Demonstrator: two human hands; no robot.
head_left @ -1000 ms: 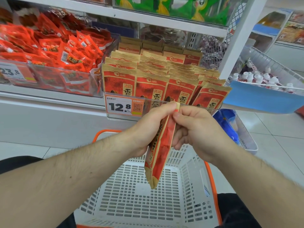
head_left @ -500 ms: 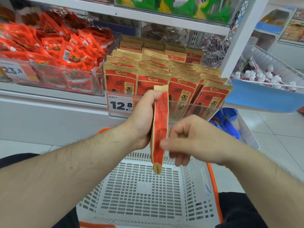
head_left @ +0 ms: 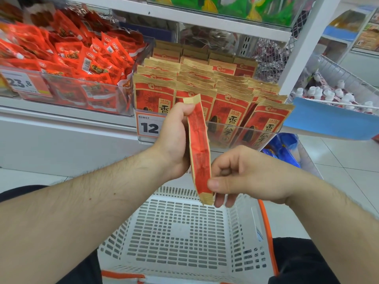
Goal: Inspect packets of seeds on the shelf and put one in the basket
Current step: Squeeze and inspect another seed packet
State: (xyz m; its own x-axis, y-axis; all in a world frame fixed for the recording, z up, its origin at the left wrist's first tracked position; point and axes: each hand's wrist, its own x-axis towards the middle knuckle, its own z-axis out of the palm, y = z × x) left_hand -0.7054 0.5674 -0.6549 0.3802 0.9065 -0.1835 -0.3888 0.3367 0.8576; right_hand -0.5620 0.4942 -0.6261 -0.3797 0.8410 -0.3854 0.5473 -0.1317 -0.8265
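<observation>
While the red and tan paper seed packet (head_left: 200, 148) stands nearly upright and edge-on to the camera, both bare hands hold it above the white perforated plastic basket with orange handles (head_left: 180, 228). The left hand (head_left: 176, 140) grips the packet's upper half, thumb curled against the near face close to the tan top seal, the fingers hidden behind it. The right hand (head_left: 244, 173) pinches the lower end, thumb pressed on the red face just above the tan bottom seal and the curled fingers behind and below it. The packet's bottom edge hangs over the far part of the basket without touching it.

Just behind the grip, beyond the left hand, rows of matching red and tan seed packets (head_left: 231, 111) stand upright in a clear plastic shelf bin (head_left: 242, 134); an orange-bordered price label (head_left: 148, 125) on the bin's front is partly covered by the left hand. To the left of the grip and farther back, a second clear bin holds a heap of glossy orange-red snack sachets (head_left: 86, 64) with its own price tag (head_left: 21, 84). Above, a shelf carries green packages (head_left: 246, 7). To the right of the grip, a wire bin with a blue front panel (head_left: 328, 121) holds small white-capped bottles (head_left: 326, 93).
</observation>
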